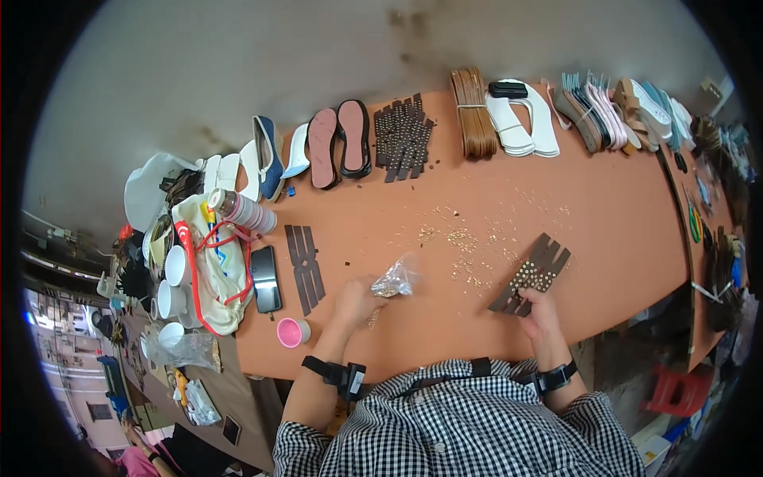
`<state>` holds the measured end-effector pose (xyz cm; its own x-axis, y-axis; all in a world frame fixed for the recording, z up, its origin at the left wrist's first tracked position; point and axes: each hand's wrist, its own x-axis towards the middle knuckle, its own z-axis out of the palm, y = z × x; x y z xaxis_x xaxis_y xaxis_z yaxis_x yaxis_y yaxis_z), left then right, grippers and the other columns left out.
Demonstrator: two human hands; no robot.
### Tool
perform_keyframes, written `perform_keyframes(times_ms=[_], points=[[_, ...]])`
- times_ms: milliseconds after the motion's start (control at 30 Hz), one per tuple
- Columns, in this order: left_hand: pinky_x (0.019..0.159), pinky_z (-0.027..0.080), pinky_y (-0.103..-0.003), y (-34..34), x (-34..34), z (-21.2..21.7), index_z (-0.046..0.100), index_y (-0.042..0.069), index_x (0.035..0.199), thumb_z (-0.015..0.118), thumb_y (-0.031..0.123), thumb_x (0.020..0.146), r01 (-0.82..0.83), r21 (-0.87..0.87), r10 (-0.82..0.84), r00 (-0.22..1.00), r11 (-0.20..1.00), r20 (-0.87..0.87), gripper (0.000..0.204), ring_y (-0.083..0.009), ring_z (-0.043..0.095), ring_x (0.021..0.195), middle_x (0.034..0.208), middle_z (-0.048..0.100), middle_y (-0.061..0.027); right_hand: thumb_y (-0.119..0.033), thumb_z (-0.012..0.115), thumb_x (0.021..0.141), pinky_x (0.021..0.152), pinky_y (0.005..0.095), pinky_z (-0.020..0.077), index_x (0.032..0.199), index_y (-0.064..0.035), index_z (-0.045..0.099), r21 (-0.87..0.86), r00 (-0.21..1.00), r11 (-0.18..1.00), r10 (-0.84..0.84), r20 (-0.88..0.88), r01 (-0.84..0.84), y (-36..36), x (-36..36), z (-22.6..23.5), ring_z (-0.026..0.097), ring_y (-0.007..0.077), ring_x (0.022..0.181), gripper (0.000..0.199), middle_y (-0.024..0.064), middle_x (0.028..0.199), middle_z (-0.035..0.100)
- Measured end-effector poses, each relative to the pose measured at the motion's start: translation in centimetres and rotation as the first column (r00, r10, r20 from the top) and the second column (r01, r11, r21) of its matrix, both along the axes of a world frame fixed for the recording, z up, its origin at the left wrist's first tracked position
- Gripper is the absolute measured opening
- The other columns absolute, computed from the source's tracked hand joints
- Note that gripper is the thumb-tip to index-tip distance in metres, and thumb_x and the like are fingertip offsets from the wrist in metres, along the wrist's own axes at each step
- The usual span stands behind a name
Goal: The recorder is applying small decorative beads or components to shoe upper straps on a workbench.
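Note:
My left hand [358,304] is closed on a small clear plastic bag [396,278], low over the tabletop. Something pale and grainy shows at the bag's lower end, too small to make out. In my right hand [542,312] is a dark brown slotted piece [548,253], with small gold studs [534,275] clustered across its middle. My thumb lies on top of the piece, and the other fingers are mostly hidden beneath it. Loose gold bits [469,253] are scattered over the orange-brown table [381,215] between and beyond my hands.
Left of my left hand are more slotted pieces [304,266], a phone [266,278] and a pink cup [292,332]. Studded dark pieces [401,135] lie at the back, near pink-lined shoes [353,137]. Bundled brown strips [473,115] and white cutouts [542,127] stand farther right.

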<state>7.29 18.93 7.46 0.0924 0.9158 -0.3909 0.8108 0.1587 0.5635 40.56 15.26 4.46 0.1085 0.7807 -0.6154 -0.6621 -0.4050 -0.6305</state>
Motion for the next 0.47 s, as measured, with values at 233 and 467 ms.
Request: perform_keyframes(times_ms=[233, 467], points=[[0.067, 0.046, -0.023, -0.2, -1.0, -1.8, 0.058, -0.005, 0.104, 0.064, -0.003, 0.068, -0.09, -0.461, 0.355, 0.77, 0.883, 0.53, 0.037, -0.0102, 0.057, 0.074, 0.085, 0.062, -0.0039, 0.007, 0.044, 0.075, 0.062, 0.0345, 0.0498, 0.104, -0.0019, 0.043, 0.001, 0.999, 1.0, -0.003, -0.042, 0.003, -0.1, 0.3, -0.7, 0.054, 0.0206, 0.069, 0.03, 0.0082, 0.085, 0.051], [0.069, 0.046, -0.025, -0.3, -1.6, -3.1, 0.059, -0.001, 0.106, 0.065, -0.002, 0.069, -0.111, -0.437, 0.351, 0.78, 0.892, 0.518, 0.037, -0.0111, 0.057, 0.074, 0.085, 0.062, -0.0033, 0.005, 0.045, 0.076, 0.062, 0.0339, 0.0506, 0.106, -0.0024, 0.043, -0.004, 0.998, 1.0, -0.02, -0.053, 0.019, -0.1, 0.3, -0.7, 0.055, 0.0212, 0.069, 0.032, 0.0092, 0.087, 0.052]])
